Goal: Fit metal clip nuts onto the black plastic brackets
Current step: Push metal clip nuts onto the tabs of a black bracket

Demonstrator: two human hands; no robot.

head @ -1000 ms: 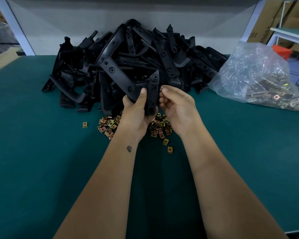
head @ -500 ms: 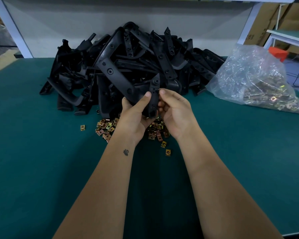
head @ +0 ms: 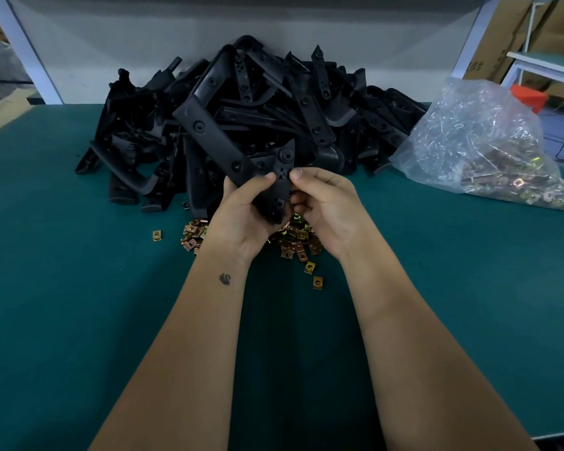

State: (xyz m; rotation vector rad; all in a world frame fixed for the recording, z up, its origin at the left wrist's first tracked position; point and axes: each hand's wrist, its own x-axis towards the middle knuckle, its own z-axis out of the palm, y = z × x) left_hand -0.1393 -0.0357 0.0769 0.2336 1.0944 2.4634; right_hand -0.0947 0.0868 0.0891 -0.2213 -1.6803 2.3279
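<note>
Both forearms extend fwd over the green table (head: 79, 320), hands meeting at centre just above the loose clip nuts (head: 293, 237). Left hand (head: 245, 219): palm turned up and inward, fingers curled under and around a black plastic bracket (head: 282, 180), thumb laid across its front face; bracket held approx. upright, pointed end up, lower end seated in the palm. Right hand (head: 323, 206): fingers curled, thumb and index tip pinched together at the bracket's right edge, approx. mid-height; a small pale item shows at the pinch pt (prob. a clip nut, too small to confirm). Right fingertips touch the bracket edge. Loose clip nuts, brass/copper colour, lie in a scatter on the table directly beneath both hands, w/ a few strays apart to the left and toward the viewer. Behind the hands: large heap of black brackets (head: 241, 118) against the rear panel. Right of heap: clear plastic bag (head: 476, 141) holding more clip nuts, resting on the table.
</note>
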